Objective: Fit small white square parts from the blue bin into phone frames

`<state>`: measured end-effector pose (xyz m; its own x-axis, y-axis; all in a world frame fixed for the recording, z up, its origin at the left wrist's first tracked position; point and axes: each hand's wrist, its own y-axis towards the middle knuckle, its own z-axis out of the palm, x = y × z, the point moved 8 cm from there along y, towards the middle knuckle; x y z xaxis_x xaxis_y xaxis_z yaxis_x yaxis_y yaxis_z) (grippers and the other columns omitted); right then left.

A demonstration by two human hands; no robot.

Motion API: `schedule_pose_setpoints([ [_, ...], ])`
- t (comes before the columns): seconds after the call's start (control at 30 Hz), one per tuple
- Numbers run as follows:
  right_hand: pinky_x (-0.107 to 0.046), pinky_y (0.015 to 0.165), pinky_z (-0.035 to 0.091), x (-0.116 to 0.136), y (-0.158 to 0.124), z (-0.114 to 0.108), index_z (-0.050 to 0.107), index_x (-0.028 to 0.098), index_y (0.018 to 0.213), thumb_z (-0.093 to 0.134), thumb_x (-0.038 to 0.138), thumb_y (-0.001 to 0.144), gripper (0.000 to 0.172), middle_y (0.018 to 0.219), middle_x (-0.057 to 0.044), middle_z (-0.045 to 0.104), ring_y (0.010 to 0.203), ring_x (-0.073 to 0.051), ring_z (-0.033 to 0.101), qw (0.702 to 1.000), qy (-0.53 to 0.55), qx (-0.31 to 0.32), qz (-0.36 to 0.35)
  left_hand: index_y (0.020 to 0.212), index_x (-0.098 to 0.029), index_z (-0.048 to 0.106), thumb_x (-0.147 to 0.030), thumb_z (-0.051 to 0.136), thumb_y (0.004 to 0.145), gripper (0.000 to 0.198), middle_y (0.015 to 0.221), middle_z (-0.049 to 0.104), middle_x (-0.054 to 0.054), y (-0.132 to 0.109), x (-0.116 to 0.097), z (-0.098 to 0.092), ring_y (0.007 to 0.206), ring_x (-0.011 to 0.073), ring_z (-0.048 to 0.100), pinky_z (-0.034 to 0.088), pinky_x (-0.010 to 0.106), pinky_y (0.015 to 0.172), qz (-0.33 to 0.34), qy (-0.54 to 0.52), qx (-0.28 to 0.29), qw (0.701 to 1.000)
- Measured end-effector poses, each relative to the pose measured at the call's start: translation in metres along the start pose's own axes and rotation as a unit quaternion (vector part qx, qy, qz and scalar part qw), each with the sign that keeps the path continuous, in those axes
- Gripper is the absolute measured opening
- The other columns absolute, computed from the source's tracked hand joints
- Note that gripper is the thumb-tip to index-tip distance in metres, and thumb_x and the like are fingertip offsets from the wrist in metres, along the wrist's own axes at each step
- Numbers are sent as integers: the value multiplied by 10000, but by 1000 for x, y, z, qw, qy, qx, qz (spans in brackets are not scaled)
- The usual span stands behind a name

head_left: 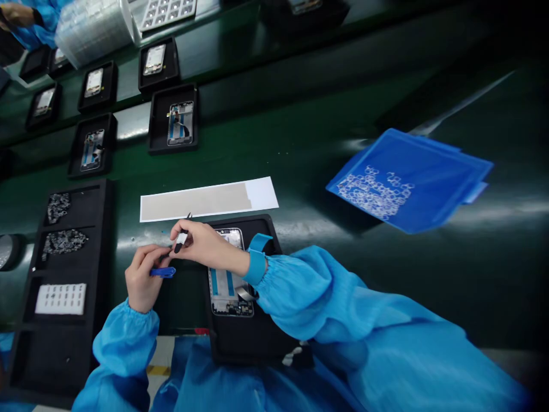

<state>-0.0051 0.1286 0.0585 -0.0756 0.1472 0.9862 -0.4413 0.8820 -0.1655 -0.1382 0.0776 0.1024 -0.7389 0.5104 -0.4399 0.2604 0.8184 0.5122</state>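
My left hand [146, 274] is closed around a blue-handled tool [163, 272], and its fingertips meet those of my right hand over the table's front part. In my right hand [199, 243] are dark tweezers with a white band [181, 238]. Whatever small piece lies between the fingertips is too small to make out. Under my right wrist, a phone frame [231, 292] with blue strips rests in a black tray [257, 343]. Behind my hands lies a white strip sheet [206, 201] with a beige area.
A black compartment tray [100, 240] with small dark parts stands at left. At right is a blue tray [424, 189] with small clear pieces. Several black trays with phone parts [180, 123] sit farther back. A co-worker's sleeve [43, 23] shows at top left.
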Motion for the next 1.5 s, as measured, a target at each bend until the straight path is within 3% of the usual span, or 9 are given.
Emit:
schedule_pose_setpoints([
  [0.2, -237, 662, 457, -1, 3, -2, 552, 200, 861, 757, 41, 730, 291, 718, 66, 643, 660, -127, 620, 1000, 25, -4, -10, 945, -211, 704, -216, 690, 870, 76, 912, 660, 20, 1, 3, 1, 624, 94, 596, 515, 221, 639, -7, -5, 8, 1000],
  [0.37, -232, 611, 452, -2, -3, -16, 533, 202, 879, 759, 72, 727, 302, 769, 44, 649, 612, -109, 583, 994, 105, -11, -18, 962, -211, 704, -286, 653, 898, 111, 936, 668, 35, -2, 29, 4, 790, 154, 650, 524, 264, 751, -53, 52, 45, 996],
  [0.6, -288, 758, 539, -2, -54, -59, 519, 223, 929, 766, 215, 748, 306, 843, 13, 660, 832, -162, 676, 972, 223, -65, -38, 1199, -222, 671, -529, 618, 876, 449, 1117, 628, 83, -3, 49, -4, 854, 207, 646, 537, 325, 729, -118, 145, 84, 979],
  [0.7, -309, 805, 548, -3, -80, -73, 531, 228, 933, 774, 255, 788, 284, 869, 9, 659, 858, -161, 664, 973, 201, -106, -28, 1171, -195, 684, -492, 587, 908, 408, 1094, 605, 88, 4, 32, -24, 825, 180, 622, 526, 313, 713, -140, 99, 9, 985],
  [0.77, -317, 820, 545, -3, -93, -78, 536, 228, 932, 773, 266, 810, 269, 874, 8, 659, 852, -157, 651, 974, 187, -127, -31, 1027, -183, 717, -432, 490, 976, 341, 1012, 619, 74, 7, 17, -40, 844, 168, 616, 513, 300, 717, -156, 19, -100, 982],
  [0.9, -336, 806, 539, -3, -101, -74, 537, 234, 941, 781, 313, 818, 284, 874, 0, 665, 825, -166, 639, 971, 187, -138, -49, 722, -169, 644, -567, 375, 992, 551, 738, 568, 24, 9, -9, -44, 577, 105, 526, 427, 231, 478, -153, -207, -261, 930],
  [1.0, -357, 815, 532, -6, -98, -69, 527, 241, 965, 792, 364, 811, 330, 878, -6, 670, 831, -181, 641, 969, 199, -134, -55, 735, -173, 584, -586, 393, 977, 515, 707, 550, -1, 16, -23, -12, 476, 82, 507, 445, 209, 405, -197, -342, -179, 901],
  [1.13, -359, 840, 513, -13, -97, -72, 517, 241, 982, 801, 404, 803, 373, 873, -5, 675, 838, -182, 644, 964, 214, -148, -62, 904, -191, 573, -341, 608, 940, 158, 994, 620, 24, 14, -44, 20, 788, 137, 709, 623, 308, 775, -234, -387, -44, 891],
  [1.5, -344, 823, 539, -12, -99, -72, 516, 238, 984, 800, 398, 805, 372, 883, -9, 671, 854, -181, 656, 959, 225, -147, -88, 949, -213, 516, -181, 680, 873, 184, 881, 716, 6, 18, -76, 29, 835, 129, 732, 610, 212, 753, -171, -310, -58, 933],
])
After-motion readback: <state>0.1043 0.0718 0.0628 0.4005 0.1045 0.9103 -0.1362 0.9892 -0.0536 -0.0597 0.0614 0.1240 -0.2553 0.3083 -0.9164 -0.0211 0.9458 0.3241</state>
